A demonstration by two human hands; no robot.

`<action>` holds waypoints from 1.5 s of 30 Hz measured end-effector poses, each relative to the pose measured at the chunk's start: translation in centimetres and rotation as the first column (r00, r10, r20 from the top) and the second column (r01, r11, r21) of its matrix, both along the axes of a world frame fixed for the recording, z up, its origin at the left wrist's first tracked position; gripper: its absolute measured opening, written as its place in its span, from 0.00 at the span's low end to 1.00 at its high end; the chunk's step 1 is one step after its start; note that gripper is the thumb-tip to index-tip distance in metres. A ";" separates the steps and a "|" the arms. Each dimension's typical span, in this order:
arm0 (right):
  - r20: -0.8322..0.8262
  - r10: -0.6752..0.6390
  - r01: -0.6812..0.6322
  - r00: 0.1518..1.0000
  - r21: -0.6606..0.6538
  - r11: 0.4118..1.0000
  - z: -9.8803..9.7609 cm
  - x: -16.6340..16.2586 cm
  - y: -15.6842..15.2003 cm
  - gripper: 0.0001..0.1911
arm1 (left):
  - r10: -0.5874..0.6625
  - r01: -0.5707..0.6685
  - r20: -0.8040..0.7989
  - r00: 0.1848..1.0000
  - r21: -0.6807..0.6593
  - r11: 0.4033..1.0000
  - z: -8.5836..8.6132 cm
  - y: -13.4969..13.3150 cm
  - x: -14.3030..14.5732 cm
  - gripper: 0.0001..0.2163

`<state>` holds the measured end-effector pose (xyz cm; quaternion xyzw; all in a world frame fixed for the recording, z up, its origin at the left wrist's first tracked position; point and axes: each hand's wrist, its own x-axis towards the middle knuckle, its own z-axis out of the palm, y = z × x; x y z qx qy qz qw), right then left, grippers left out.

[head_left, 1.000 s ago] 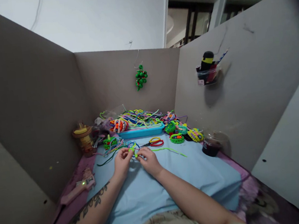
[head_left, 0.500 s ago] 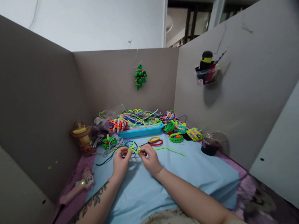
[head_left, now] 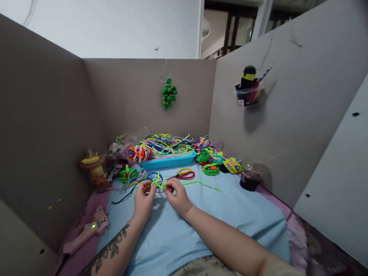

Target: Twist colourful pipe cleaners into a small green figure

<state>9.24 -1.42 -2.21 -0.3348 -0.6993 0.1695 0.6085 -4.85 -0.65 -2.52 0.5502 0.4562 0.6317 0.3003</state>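
My left hand (head_left: 143, 199) and my right hand (head_left: 176, 195) meet over a light blue cloth (head_left: 194, 230), each pinching a lime green pipe cleaner (head_left: 160, 184) between them. One end of it trails right across the cloth (head_left: 205, 184). Red-and-yellow scissors (head_left: 184, 174) lie just beyond my right hand. Loose coloured pipe cleaners (head_left: 135, 181) lie just past my left hand.
A blue tray (head_left: 168, 161) piled with pipe cleaners stands at the back, finished coiled pieces (head_left: 218, 163) to its right. A dark cup (head_left: 249, 180) sits right, a pink glue gun (head_left: 85, 233) left, a yellow-topped jar (head_left: 90, 166) back left. Cardboard walls enclose the space; a green ornament (head_left: 168, 94) hangs on the back wall.
Both hands have stayed together on the green pipe cleaner with small finger movements. The view has shifted slightly, so everything sits a little further left.
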 end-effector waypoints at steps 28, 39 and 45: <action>-0.005 -0.001 0.001 1.000 -0.077 0.997 0.0 0.0 0.3 0.01 | 0.018 -0.018 -0.028 0.999 0.008 1.000 0.5 -0.3 0.0 0.14; 0.002 -0.001 0.001 1.000 -0.085 0.996 -0.4 -0.3 0.6 0.03 | 0.022 -0.022 -0.031 0.999 0.025 0.999 -0.5 0.2 -0.3 0.14; -0.011 -0.001 0.000 1.000 -0.086 0.996 -0.5 -0.5 0.8 0.03 | 0.012 -0.012 -0.023 1.000 0.000 1.000 -0.6 0.2 -0.4 0.15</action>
